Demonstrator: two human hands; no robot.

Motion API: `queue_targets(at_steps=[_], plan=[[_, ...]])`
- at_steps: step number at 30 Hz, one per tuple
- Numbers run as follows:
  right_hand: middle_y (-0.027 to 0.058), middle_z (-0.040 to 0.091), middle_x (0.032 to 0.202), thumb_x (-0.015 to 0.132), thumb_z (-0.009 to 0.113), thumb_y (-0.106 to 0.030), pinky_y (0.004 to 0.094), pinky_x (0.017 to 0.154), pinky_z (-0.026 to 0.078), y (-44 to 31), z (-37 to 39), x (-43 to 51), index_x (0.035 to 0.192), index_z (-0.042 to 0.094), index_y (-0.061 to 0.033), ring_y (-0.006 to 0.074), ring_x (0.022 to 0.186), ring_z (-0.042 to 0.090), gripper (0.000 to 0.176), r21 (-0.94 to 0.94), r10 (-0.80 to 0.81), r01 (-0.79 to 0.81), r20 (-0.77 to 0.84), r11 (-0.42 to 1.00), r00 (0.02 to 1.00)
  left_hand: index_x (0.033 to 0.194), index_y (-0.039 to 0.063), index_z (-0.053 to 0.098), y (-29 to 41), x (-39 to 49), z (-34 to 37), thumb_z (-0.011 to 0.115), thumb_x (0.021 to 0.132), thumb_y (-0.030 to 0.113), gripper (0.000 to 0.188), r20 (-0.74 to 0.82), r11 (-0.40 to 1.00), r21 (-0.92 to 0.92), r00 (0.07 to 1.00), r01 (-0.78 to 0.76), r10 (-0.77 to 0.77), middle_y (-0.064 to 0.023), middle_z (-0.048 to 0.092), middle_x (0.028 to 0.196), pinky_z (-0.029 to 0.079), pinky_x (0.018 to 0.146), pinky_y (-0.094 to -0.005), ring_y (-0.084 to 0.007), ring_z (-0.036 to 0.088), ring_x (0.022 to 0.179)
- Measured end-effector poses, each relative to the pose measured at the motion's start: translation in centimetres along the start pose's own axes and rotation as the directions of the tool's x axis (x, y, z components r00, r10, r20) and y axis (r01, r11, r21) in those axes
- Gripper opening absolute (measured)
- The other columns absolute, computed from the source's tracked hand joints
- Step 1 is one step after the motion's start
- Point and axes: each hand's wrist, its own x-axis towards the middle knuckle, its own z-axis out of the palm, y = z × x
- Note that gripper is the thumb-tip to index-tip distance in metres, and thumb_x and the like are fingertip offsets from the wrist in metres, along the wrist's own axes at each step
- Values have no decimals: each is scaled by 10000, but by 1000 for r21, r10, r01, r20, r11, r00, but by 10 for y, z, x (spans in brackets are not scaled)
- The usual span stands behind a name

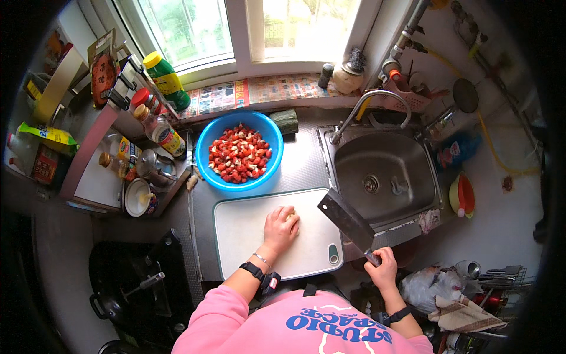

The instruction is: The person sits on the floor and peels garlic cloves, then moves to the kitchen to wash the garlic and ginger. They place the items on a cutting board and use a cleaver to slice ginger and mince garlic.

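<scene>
On the white cutting board (247, 230) with a green edge, my left hand (283, 225) rests with its fingers curled over a small pale piece of food (292, 216), mostly hidden beneath them. My right hand (384, 265) grips the handle of a cleaver (347, 217), whose broad dark blade is held beside the board's right edge, partly over it and towards the sink. Behind the board stands a blue plastic basin (201, 170) full of red pieces with pale bits among them (240, 152).
A steel sink (384, 163) with a curved faucet (376, 94) lies to the right. Behind the basin is a green cylindrical piece (284, 121). Bottles and a lidded metal pot (152, 163) crowd the left shelf. A black wok (108, 305) sits at lower left, a dish rack (508, 276) at right.
</scene>
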Motion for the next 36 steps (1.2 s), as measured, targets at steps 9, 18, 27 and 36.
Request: queue_targets(at_steps=[9, 18, 27, 36], plan=[[111, 554, 1071, 749, 779, -172, 448, 745, 523, -11, 68, 11, 1053, 601, -97, 348, 908, 624, 361, -48, -82, 87, 83, 995, 993, 1080, 129, 691, 12, -27, -27, 720, 809, 277, 310, 87, 1000, 7, 996, 19, -19, -121, 551, 1270, 356, 1061, -496, -342, 474, 1231], [120, 574, 1031, 743, 742, -211, 446, 882, 464, -24, 119, 20, 1101, 621, -93, 334, 989, 558, 395, 79, -214, 203, 170, 976, 962, 951, 130, 761, 14, 6, -54, 670, 890, 141, 110, 192, 979, -174, 979, 105, -71, -55, 700, 1102, 118, 1190, -539, -315, 507, 1288], [88, 629, 1048, 835, 739, -123, 288, 762, 518, 126, 2, -80, 1233, 528, -12, 132, 842, 624, 464, 736, 718, -371, -219, 566, 661, 1197, 65, 661, 0, 64, -41, 805, 719, 129, 503, 466, 953, 278, 884, -121, -24, -220, 257, 1579, 55, 1174, -596, -431, 126, 1482], [94, 473, 1106, 795, 813, -195, 345, 876, 431, 247, -153, -235, 1354, 414, -47, 198, 933, 481, 702, 672, 509, -339, -729, 658, -457, 1262, 143, 610, 105, 81, 16, 720, 846, 195, 433, 324, 947, 121, 914, -297, 245, -154, 294, 1584, 56, 1165, -606, -399, 139, 1492]])
